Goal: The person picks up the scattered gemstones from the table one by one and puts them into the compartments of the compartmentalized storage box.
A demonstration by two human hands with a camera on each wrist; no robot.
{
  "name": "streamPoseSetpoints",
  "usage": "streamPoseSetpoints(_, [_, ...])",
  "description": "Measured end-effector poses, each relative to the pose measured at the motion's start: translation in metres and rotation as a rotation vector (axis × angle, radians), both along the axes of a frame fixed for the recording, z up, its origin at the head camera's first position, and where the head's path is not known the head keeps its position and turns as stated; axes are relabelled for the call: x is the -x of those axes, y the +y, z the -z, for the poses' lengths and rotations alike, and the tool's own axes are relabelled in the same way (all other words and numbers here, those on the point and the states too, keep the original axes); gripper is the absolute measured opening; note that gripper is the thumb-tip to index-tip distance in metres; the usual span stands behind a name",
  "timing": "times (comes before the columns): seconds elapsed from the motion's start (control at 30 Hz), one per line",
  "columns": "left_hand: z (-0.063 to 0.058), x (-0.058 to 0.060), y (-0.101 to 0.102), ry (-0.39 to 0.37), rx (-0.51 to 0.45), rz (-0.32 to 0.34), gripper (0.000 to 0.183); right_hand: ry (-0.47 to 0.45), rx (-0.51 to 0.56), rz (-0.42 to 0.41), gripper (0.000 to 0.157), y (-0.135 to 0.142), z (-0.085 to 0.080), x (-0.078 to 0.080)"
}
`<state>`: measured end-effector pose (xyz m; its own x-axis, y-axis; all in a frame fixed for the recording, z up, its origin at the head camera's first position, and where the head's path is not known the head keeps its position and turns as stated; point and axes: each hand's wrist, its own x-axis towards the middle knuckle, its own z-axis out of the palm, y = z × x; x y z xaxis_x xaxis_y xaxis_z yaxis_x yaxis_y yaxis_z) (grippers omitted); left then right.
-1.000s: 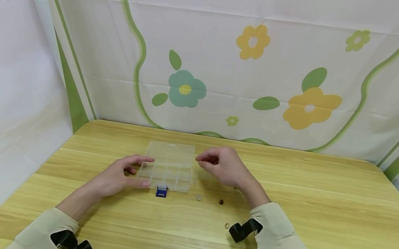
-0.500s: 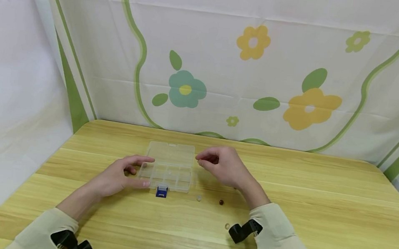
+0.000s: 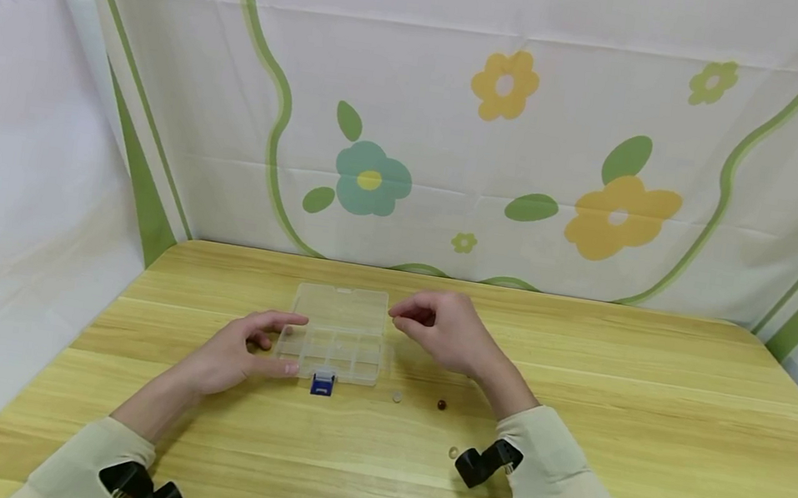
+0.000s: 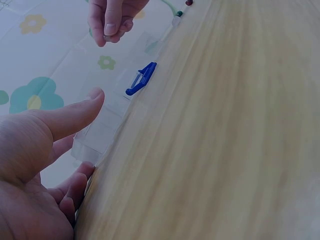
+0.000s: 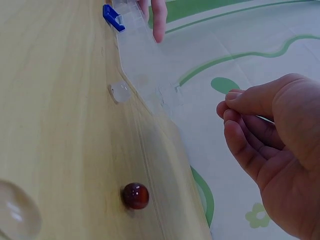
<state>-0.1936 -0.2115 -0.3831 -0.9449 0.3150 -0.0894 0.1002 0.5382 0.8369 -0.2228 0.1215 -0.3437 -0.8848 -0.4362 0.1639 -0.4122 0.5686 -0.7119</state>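
Observation:
A clear plastic compartment box [image 3: 341,309] lies with its lid laid back and its blue latch [image 3: 322,384] toward the front. My left hand [image 3: 229,357] holds the box's left end, thumb at the front and index finger at the back. Just off the right side of the lid, my right hand [image 3: 452,332] pinches something tiny between thumb and index fingertips. In the left wrist view a speck of it shows at the right hand [image 4: 112,22]; the fingertips hide most of it. A faint spot shows in one compartment, too unclear to tell.
Right of the box lie a clear bead [image 3: 397,398], a dark red-brown bead [image 5: 136,195] and a pale yellowish see-through bead [image 5: 17,212]. A dark green bead [image 4: 180,14] shows in the left wrist view. Behind the wooden table [image 3: 645,450] hangs a flowered cloth [image 3: 431,119].

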Motion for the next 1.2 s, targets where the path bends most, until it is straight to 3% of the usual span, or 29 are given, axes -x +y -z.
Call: streamPoseSetpoints(1.2, [0.002, 0.000, -0.001, 0.006, 0.005, 0.004, 0.068, 0.049, -0.001, -0.021, 0.017, -0.011, 0.001, -0.005])
